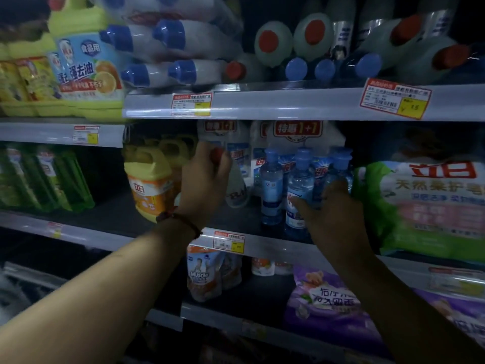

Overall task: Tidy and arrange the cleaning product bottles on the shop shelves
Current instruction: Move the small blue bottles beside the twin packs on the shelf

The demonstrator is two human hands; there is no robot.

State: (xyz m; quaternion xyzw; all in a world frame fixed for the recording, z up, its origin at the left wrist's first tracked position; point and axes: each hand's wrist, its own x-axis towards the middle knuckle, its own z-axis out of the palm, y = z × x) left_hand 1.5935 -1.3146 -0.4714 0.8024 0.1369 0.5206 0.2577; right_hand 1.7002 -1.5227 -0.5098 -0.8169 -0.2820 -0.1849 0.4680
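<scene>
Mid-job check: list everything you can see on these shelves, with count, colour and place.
blue-capped bottles: several, white, lying on top shelf centre
red-capped bottles: several, white, top shelf right
tall jug: one, yellow-green, top left
green bottles: several, green, middle shelf left
yellow jugs: at least two, yellow-orange, middle shelf
clear bottles: three, blue, middle shelf centre
green bag: one, green-white, middle shelf right
pouches: a few, orange-white, lower shelf
purple bag: one, purple, lower right
left hand: one, grips a white bottle, middle shelf
right hand: one, touching the clear bottles
</scene>
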